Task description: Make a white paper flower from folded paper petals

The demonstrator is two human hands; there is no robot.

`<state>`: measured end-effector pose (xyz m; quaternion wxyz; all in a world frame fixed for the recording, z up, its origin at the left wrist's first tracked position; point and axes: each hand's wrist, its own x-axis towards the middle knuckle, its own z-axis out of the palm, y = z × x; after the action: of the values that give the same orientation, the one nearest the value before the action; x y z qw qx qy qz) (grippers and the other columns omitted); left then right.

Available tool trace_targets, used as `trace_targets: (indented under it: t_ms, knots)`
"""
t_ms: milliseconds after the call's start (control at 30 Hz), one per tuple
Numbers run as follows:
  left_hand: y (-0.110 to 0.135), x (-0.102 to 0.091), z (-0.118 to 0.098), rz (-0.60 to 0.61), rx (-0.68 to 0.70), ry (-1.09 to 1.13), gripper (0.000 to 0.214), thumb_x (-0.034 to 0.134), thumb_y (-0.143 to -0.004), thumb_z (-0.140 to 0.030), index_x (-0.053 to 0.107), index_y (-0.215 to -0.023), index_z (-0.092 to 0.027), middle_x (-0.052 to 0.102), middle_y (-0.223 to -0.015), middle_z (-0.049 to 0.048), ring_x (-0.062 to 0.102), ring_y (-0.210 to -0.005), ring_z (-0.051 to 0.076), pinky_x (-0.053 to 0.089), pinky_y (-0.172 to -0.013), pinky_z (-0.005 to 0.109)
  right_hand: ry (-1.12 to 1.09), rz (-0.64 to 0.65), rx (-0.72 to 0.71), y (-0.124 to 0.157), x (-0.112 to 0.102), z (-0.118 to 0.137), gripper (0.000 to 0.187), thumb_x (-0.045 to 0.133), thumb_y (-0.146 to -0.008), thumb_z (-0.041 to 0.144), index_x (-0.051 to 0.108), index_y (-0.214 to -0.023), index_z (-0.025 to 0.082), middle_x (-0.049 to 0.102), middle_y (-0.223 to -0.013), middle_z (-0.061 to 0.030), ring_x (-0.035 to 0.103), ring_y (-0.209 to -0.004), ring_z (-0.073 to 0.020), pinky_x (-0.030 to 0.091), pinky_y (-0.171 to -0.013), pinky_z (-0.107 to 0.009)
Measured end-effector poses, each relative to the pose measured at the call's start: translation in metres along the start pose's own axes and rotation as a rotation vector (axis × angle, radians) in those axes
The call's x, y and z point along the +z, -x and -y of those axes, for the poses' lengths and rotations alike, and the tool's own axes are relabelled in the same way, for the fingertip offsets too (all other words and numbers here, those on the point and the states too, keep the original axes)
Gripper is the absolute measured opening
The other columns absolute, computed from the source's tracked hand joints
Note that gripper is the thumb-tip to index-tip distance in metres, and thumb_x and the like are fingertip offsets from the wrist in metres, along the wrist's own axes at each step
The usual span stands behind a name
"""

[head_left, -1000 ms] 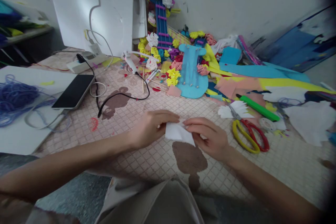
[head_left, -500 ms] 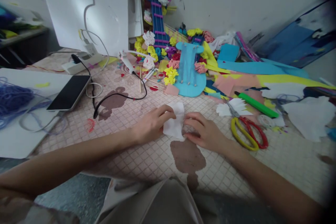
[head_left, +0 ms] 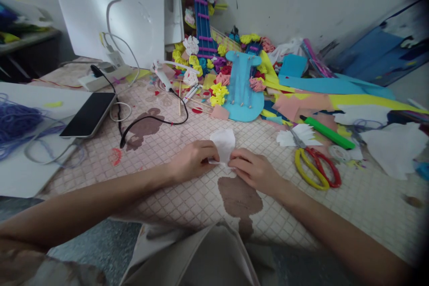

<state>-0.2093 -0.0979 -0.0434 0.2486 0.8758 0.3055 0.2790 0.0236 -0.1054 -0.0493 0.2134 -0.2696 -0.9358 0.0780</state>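
A small piece of white crepe paper (head_left: 224, 140) lies between my hands, its near edge turned up. My left hand (head_left: 194, 159) pinches that edge at its left end. At the right end, my right hand (head_left: 252, 169) grips the same edge with thumb and fingers together. The paper's far part spreads loose on the patterned tablecloth (head_left: 187, 201). To the right of my right hand lie scissors (head_left: 317, 169) with one yellow and one red handle, their blades over white paper scraps (head_left: 296, 136).
Beyond my hands rests a light-blue guitar-like cutout (head_left: 241, 98) amid crumpled paper flowers. A green cutter (head_left: 330, 132) lies at right. On the left are a phone (head_left: 89, 115), a glue gun (head_left: 162, 76) with a black cord, purple yarn (head_left: 20, 120) and a power strip (head_left: 105, 75).
The paper's near edge has been folded up, so it now looks shorter. My right hand has moved slightly left onto it, and my left fingers have closed on its edge.
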Motion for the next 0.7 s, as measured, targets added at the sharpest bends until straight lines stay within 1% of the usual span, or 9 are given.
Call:
trace_targets:
  t_ms: [67, 100, 200, 267, 333, 433, 567, 700]
  knots:
    - [0.001, -0.002, 0.002, 0.03, 0.03, 0.004, 0.011, 0.053, -0.081, -0.011, 0.063, -0.084, -0.014, 0.062, -0.088, 0.0056, 0.057, -0.081, 0.013, 0.045, -0.075, 0.026, -0.048, 0.011, 0.005, 0.001, -0.002, -0.002, 0.019, 0.044, -0.089, 0.014, 0.061, -0.094, 0.02, 0.062, -0.1, -0.0069, 0.06, -0.088, -0.016, 0.05, -0.069, -0.028]
    - [0.001, -0.004, 0.002, 0.038, 0.03, 0.006, 0.011, 0.053, -0.08, -0.01, 0.063, -0.084, -0.014, 0.062, -0.088, 0.0053, 0.057, -0.08, 0.013, 0.045, -0.075, 0.026, -0.077, 0.013, 0.017, 0.001, -0.003, -0.003, 0.018, 0.045, -0.088, 0.014, 0.061, -0.095, 0.02, 0.062, -0.101, -0.0066, 0.06, -0.089, -0.0159, 0.05, -0.07, -0.028]
    - [0.001, -0.009, 0.004, 0.058, -0.041, 0.015, 0.015, 0.058, -0.073, -0.008, 0.061, -0.087, -0.014, 0.059, -0.078, 0.0016, 0.051, -0.065, 0.01, 0.043, -0.064, 0.022, -0.19, 0.008, 0.078, 0.0, -0.003, -0.005, 0.016, 0.05, -0.086, 0.014, 0.06, -0.096, 0.021, 0.062, -0.104, -0.006, 0.059, -0.093, -0.0158, 0.05, -0.075, -0.029]
    - [0.001, -0.013, 0.006, 0.083, -0.079, 0.042, 0.016, 0.059, -0.072, -0.008, 0.061, -0.088, -0.013, 0.057, -0.074, 0.0003, 0.048, -0.06, 0.008, 0.04, -0.058, 0.021, -0.272, 0.019, 0.105, -0.002, -0.004, -0.007, 0.013, 0.053, -0.085, 0.014, 0.06, -0.093, 0.021, 0.061, -0.1, -0.0052, 0.059, -0.09, -0.015, 0.049, -0.074, -0.027]
    - [0.0, -0.016, 0.008, 0.119, -0.053, 0.095, 0.013, 0.056, -0.075, -0.008, 0.061, -0.086, -0.013, 0.058, -0.078, 0.0022, 0.052, -0.067, 0.01, 0.041, -0.062, 0.021, -0.351, 0.043, 0.113, -0.004, -0.006, -0.008, 0.009, 0.054, -0.085, 0.017, 0.061, -0.089, 0.021, 0.061, -0.095, -0.0044, 0.058, -0.084, -0.0137, 0.047, -0.068, -0.025]
    - [-0.002, -0.018, 0.013, 0.155, 0.0, 0.145, 0.01, 0.053, -0.082, -0.012, 0.062, -0.084, -0.012, 0.061, -0.085, 0.0051, 0.054, -0.077, 0.011, 0.043, -0.07, 0.023, -0.433, 0.057, 0.149, -0.008, -0.009, -0.009, 0.009, 0.054, -0.086, 0.019, 0.063, -0.086, 0.02, 0.06, -0.092, -0.0042, 0.057, -0.078, -0.0126, 0.045, -0.064, -0.024]
    - [-0.007, -0.016, 0.012, 0.154, -0.018, 0.129, 0.014, 0.052, -0.086, -0.02, 0.062, -0.082, -0.012, 0.06, -0.08, 0.0042, 0.053, -0.073, 0.011, 0.042, -0.067, 0.023, -0.451, 0.073, 0.24, -0.015, -0.01, -0.008, 0.008, 0.056, -0.085, 0.019, 0.064, -0.085, 0.02, 0.059, -0.087, -0.0025, 0.056, -0.076, -0.0124, 0.043, -0.065, -0.024]
    - [-0.01, -0.013, 0.007, 0.114, -0.075, 0.081, 0.01, 0.054, -0.083, -0.018, 0.062, -0.079, -0.013, 0.058, -0.074, 0.0017, 0.05, -0.068, 0.01, 0.04, -0.062, 0.021, -0.392, 0.09, 0.306, -0.022, -0.008, -0.003, 0.004, 0.059, -0.082, 0.02, 0.061, -0.078, 0.019, 0.056, -0.08, 0.0003, 0.051, -0.068, -0.0102, 0.039, -0.061, -0.023]
